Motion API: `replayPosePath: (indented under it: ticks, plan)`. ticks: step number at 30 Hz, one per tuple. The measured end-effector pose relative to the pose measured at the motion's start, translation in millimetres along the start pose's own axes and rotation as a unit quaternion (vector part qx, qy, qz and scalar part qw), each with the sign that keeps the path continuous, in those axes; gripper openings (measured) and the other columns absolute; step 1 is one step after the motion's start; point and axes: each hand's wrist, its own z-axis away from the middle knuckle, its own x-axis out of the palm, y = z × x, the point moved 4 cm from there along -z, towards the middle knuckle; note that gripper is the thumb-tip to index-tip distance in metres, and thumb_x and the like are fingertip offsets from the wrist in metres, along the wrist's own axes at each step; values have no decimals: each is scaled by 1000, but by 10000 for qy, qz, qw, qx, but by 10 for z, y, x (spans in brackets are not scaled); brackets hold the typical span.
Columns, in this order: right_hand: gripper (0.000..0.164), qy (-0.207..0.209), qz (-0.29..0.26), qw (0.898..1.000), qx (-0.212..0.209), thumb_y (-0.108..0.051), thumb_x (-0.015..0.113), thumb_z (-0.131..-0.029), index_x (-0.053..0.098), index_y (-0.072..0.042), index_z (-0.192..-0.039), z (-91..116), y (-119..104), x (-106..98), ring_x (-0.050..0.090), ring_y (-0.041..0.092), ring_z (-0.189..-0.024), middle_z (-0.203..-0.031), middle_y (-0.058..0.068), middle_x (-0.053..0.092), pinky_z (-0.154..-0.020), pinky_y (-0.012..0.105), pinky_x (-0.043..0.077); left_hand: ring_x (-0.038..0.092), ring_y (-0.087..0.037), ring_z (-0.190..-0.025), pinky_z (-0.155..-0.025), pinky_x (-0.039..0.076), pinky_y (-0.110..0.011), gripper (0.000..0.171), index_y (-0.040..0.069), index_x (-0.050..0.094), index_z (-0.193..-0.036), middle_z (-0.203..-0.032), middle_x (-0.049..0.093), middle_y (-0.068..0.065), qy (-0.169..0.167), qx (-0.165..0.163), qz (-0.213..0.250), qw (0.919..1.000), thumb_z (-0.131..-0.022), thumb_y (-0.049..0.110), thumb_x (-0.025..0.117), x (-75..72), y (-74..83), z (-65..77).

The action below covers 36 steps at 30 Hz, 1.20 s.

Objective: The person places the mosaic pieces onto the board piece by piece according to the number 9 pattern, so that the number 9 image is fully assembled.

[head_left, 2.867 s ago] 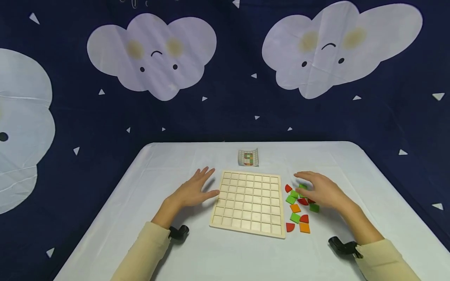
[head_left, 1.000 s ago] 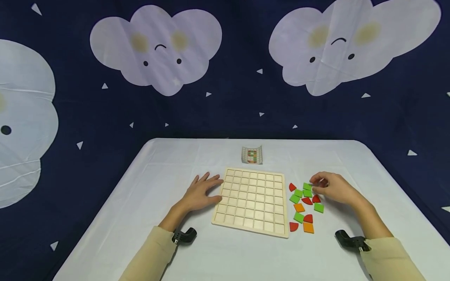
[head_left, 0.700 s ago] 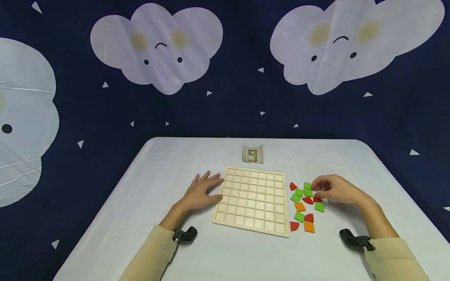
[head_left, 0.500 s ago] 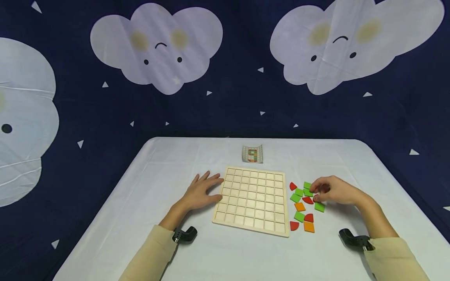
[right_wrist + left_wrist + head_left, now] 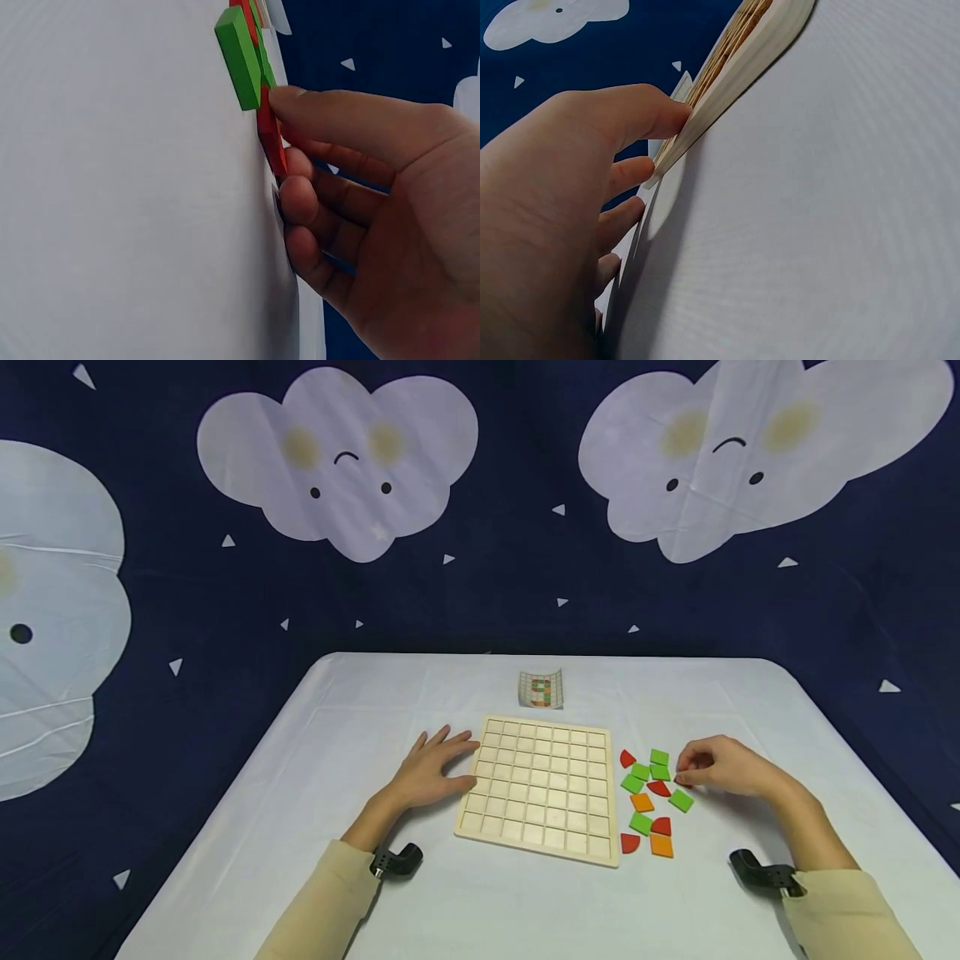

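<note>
My left hand [image 5: 423,774] rests at the left edge of a pale wooden grid board [image 5: 536,789], fingers spread, thumb and index finger touching its rim. In the left wrist view the thumb [image 5: 649,112] lies against the side of the board [image 5: 727,94]. To the right of the board, my right hand [image 5: 723,767] pinches a red quarter-round tile [image 5: 270,133] between thumb and fingertips, low over the table. The head view shows only a sliver of that tile. A green square tile [image 5: 238,60] lies just beyond the thumb.
Several green [image 5: 632,783], red [image 5: 630,842] and orange tiles [image 5: 661,845] lie loose between board and right hand. A small pattern card [image 5: 541,690] stands behind the board. The table has a white cover [image 5: 375,693]; a dark blue cloud-printed cloth [image 5: 510,568] hangs behind.
My right hand came in over the tiles, curled its fingers and took hold of the red quarter-round tile, then shifted slightly right. The left hand moved onto the board's edge and stays there.
</note>
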Motion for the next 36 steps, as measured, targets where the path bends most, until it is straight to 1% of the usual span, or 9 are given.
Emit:
replayPosePath:
  ticks: [4, 7, 10, 13, 15, 22, 28, 32, 36]
  plan:
    - [13, -81, -49, 10000, 13, -19, 71, -86, 69, -11, -97, 25, 14, -27, 54, 16, -76, -86, -2, 65, -65, 25, 46, 15, -21, -144, -115, 1, -47, 64, 29, 50, -141, -151, 35, 9, -14, -26, -7, 10000, -83, 55, 61, 1, 2, 2]
    - [22, -191, -37, 9998, -55, -15, 70, -85, 70, -10, -106, 55, 12, -42, 54, 16, -82, -98, -1, 66, -69, 25, 47, 15, -21, -144, -115, 1, -47, 64, 29, 50, -141, -151, 35, 9, -7, -21, -10, 10000, -83, 55, 61, -4, 5, 1]
    - [30, -325, -24, 9993, -204, -11, 71, -83, 70, -9, -112, 83, 0, -52, 52, 16, -83, -102, 0, 65, -68, 25, 45, 15, -21, -144, -115, 1, -47, 64, 29, 50, -141, -151, 35, 9, 3, -24, -8, 10000, -83, 55, 60, -7, 7, -4]
    - [32, -408, -9, 9985, -365, -11, 73, -81, 70, -10, -113, 89, -9, -49, 50, 16, -81, -99, 2, 62, -64, 26, 42, 15, -21, -144, -115, 1, -47, 64, 29, 50, -141, -151, 35, 9, 3, -41, -14, 10000, -83, 56, 60, -7, 5, -7]
    - [32, -418, -1, 9984, -387, -13, 75, -80, 71, -11, -112, 83, -13, -44, 49, 15, -79, -97, 1, 61, -63, 26, 42, 15, -21, -144, -115, 1, -47, 64, 30, 51, -140, -151, 35, 9, 10, -31, -30, 10000, -83, 56, 60, -5, 3, -9]
    - [29, -234, 53, 9996, -158, -18, 77, -80, 73, -11, -107, 50, -31, -20, 49, 17, -79, -95, 0, 63, -65, 26, 43, 16, -21, -144, -115, 2, -47, 63, 30, 51, -140, -151, 36, 9, 28, 2, -32, 10000, -83, 56, 60, -3, 0, -1]
    - [33, -176, 106, 9998, 5, -21, 79, -78, 72, -11, -109, 53, -2, -13, 49, 18, -82, -98, -2, 64, -67, 26, 45, 15, -21, -144, -115, 2, -48, 63, 30, 50, -141, -151, 35, 9, 7, 27, 10, 10000, -83, 56, 60, -4, -1, 0]
    - [35, -220, 100, 9997, -72, -19, 79, -78, 71, -11, -111, 53, 6, -14, 48, 19, -83, -98, -1, 62, -67, 26, 43, 16, -22, -144, -115, 3, -49, 62, 29, 51, -140, -151, 36, 8, 63, 91, 11, 9999, -84, 55, 60, -4, -5, -1]
    - [32, -176, 63, 9996, -192, -17, 78, -78, 72, -11, -110, 51, 17, -15, 48, 18, -82, -95, -1, 61, -66, 26, 42, 17, -24, -144, -115, 3, -50, 62, 29, 52, -139, -150, 37, 7, 93, 107, 36, 9999, -84, 54, 60, -1, -6, 1]
